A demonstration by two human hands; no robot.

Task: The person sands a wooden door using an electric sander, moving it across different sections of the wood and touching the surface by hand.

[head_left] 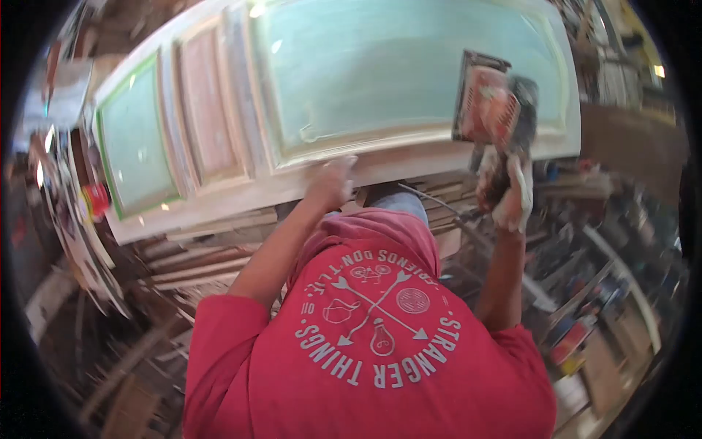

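My right hand (506, 192), which looks to be in a pale glove, is wrapped round the handle of a red and black power sander (488, 106). The sander is tipped up, its flat base facing left, over the right part of a paneled door (409, 155); I cannot tell whether it touches. My left hand (333, 184) is at the door's near edge, fingers towards the frame and somewhat blurred, with nothing visible in it. Large pale green panels (380, 73) and a narrow pinkish panel (210, 102) sit in the whitish frame. Green tape (110, 172) borders the left panel.
Stacked wood strips (197, 252) lie below the door on the near side. Scrap and clutter (592, 293) cover the ground at right. A long thin rod (446, 208) slants near my right arm. Boards (80, 212) lean at the left, beside a red container (96, 199).
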